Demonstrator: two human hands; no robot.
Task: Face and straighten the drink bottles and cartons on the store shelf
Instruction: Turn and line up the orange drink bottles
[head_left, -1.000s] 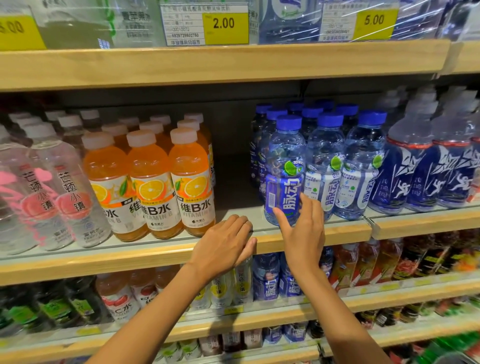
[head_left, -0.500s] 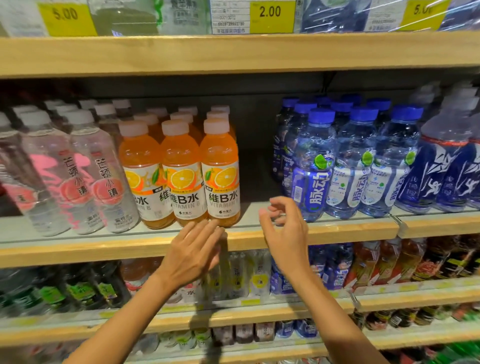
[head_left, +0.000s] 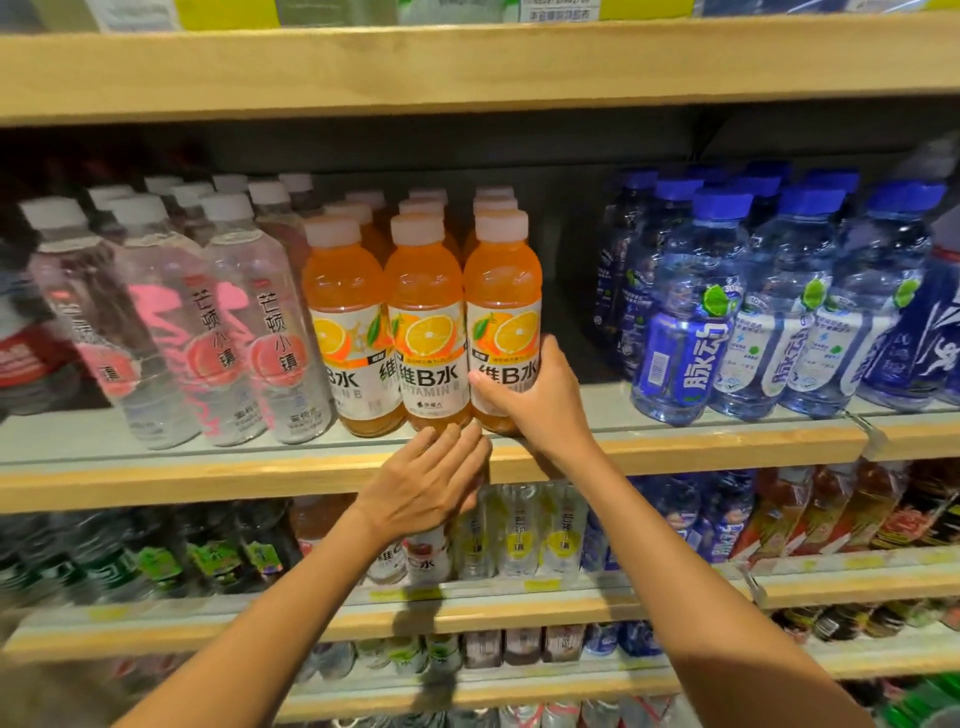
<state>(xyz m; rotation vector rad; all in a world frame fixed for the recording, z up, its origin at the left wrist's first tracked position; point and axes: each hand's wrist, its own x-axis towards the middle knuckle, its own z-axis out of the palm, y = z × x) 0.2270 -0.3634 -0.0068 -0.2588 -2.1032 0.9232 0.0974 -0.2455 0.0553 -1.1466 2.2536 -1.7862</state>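
Obs: right hand (head_left: 540, 400) wraps the lower label of the rightmost front orange bottle (head_left: 503, 291), which stands on the shelf (head_left: 675, 447), long axis 12–6. The left hand (head_left: 426, 483) is flat and holds nothing, at 7 o'clock from that bottle. Any twist is likely the right hand's job.

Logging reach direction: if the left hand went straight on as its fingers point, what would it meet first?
Likely the base of the middle orange bottle, just ahead of the left hand; depth is unclear, they may already touch.
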